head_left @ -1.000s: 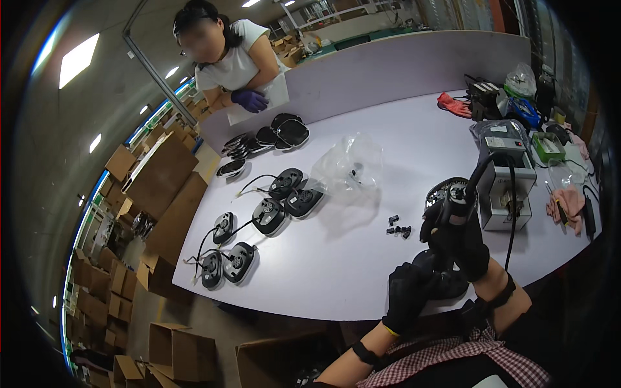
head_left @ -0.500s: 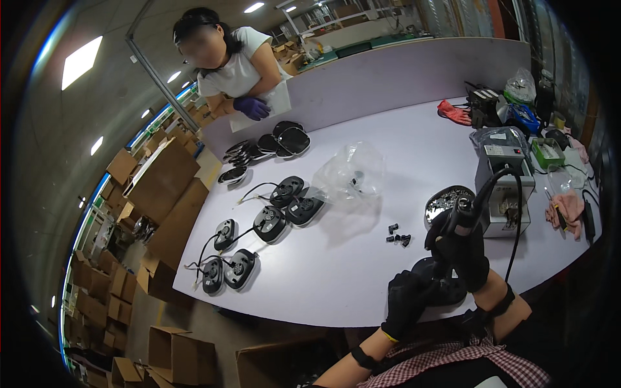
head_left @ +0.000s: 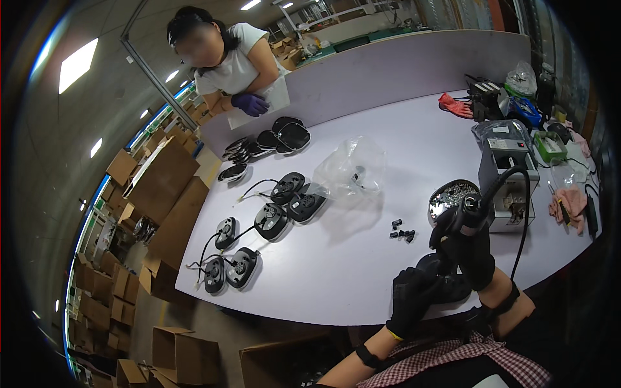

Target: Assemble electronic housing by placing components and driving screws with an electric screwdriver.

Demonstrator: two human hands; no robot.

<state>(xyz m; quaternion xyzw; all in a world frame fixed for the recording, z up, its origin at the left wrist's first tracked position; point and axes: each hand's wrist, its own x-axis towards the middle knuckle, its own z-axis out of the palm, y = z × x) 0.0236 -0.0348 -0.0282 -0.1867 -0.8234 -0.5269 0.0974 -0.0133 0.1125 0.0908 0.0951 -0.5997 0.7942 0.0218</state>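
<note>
My right hand, in a black glove, grips a corded electric screwdriver, held upright with its tip pointing down. The tip is hidden behind my hand. Below it, a black rounded housing lies on the table near the front edge. My left hand, also black-gloved, is closed on the left side of this housing. Just beyond my right hand stands a round dish of small metal screws. Several small black parts lie loose to the left of the dish.
Several black housings with cables lie at the left, dark oval plates behind them. A clear plastic bag sits mid-table. A grey metal box stands right; the screwdriver's cord hangs beside it. A person leans over the back partition.
The view has shifted slightly. Both hands keep nearly the same pose, with the screwdriver still upright over the housing.
</note>
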